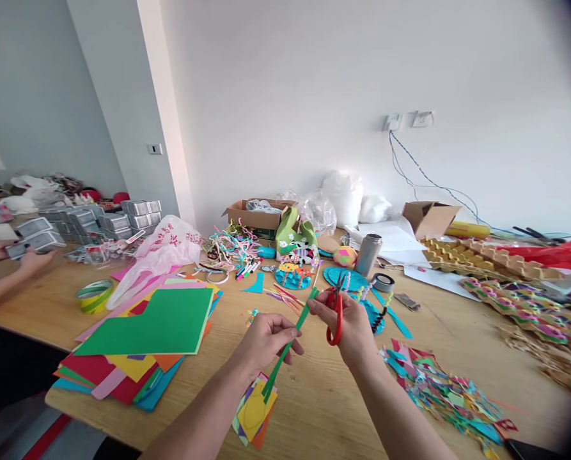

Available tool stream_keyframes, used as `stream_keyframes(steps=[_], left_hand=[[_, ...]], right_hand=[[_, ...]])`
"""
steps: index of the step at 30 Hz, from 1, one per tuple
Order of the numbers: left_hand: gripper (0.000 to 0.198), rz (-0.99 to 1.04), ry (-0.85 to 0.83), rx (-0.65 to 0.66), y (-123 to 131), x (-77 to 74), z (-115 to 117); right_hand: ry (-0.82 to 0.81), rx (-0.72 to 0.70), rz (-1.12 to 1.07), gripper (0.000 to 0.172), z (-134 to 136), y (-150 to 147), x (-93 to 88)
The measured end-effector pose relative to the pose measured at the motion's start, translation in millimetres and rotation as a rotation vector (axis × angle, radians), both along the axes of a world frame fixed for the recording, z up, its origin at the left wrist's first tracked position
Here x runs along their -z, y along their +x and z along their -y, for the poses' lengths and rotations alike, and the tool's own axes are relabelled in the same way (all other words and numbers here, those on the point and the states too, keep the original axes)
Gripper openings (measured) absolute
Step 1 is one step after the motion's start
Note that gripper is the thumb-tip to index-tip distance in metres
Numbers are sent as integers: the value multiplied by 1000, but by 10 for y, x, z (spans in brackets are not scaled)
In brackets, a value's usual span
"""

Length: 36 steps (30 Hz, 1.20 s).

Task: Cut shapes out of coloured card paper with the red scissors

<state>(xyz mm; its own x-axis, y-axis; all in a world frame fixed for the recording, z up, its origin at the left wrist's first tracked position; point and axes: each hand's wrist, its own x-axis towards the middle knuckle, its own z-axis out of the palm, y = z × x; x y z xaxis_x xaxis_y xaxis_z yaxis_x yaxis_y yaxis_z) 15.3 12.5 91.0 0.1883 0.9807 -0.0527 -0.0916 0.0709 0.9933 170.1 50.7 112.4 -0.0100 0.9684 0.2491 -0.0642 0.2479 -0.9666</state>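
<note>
Narrow green paper strips (279, 369) slant between my two hands. My left hand (270, 342) is closed, pinching them near the middle. The fingers of my right hand (350, 326) touch the upper end of the strips, and that hand also holds red-handled scissors (336, 317) with the blades pointing up and away. Below my left hand lies a small stack of coloured paper pieces (255, 415), the top yellow one bearing a drawn outline. Thin coloured strips (285, 297) rest on the table just beyond my hands.
Coloured foam or paper sheets (170, 322) and a tape roll (96, 295) lie to the left. Paper scraps (451, 396) spread at right, near egg trays (491, 259). A metal bottle (369, 254) stands behind. At far left another person's hands (33, 259) hold grey packs.
</note>
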Motion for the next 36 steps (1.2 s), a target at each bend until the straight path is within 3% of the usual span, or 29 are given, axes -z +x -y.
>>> stream_keyframes(steps=[13,18,23,31,36], left_hand=[[26,-46,15,65,-57,151,71],[26,-42,-26,38,-26,131,118],[25,-8,-76,24,-29,141,215],[21,3,-50,68,-37,339,285],[21,9,-65,62,-42,322,338]], right_hand=[[-31,10,21,36,113,-13,16],[-36,26,53,35,189,25,45],[-90,67,30,33,290,116,130],[-180,9,-17,32,391,107,299],[-200,0,-31,31,398,70,308]])
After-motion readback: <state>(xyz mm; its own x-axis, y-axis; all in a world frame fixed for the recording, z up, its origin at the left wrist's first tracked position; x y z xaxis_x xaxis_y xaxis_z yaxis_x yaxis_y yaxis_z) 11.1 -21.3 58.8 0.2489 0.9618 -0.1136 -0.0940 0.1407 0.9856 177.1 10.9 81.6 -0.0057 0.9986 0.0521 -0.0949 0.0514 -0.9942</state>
